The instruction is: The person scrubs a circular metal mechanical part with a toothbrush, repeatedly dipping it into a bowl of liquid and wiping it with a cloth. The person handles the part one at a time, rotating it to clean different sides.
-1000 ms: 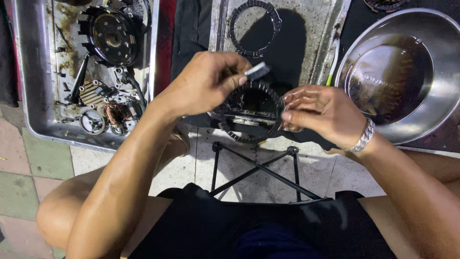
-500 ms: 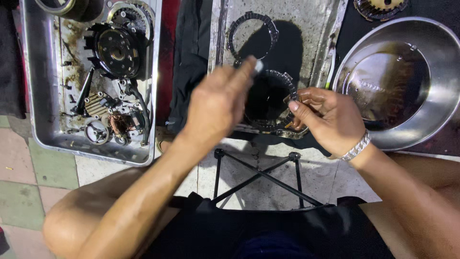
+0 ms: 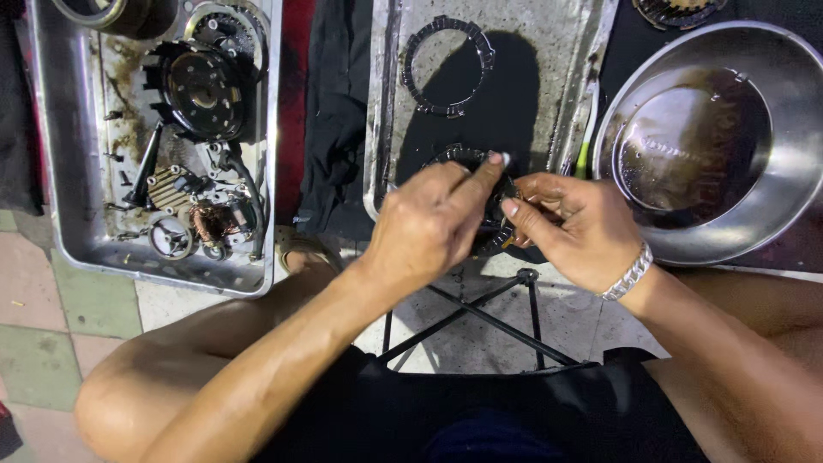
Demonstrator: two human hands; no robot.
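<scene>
Gripping a dark toothed ring [image 3: 480, 193] with pinching fingers, both hands crowd the tray's near edge [image 3: 377, 201].

A round, dark, toothed clutch part [image 3: 480, 184] sits between both hands, mostly hidden by them; only its blackened upper rim and a stretch of its right edge show. It looks greasy and metallic, with small notches along the rim. It is held at the near edge of a stained metal tray [image 3: 557, 86], partly over the tray's lip. The left hand [image 3: 429, 223] covers its left side, fingers curled over the top; the right hand [image 3: 574, 227] grips its right edge with fingertips touching the rim
</scene>
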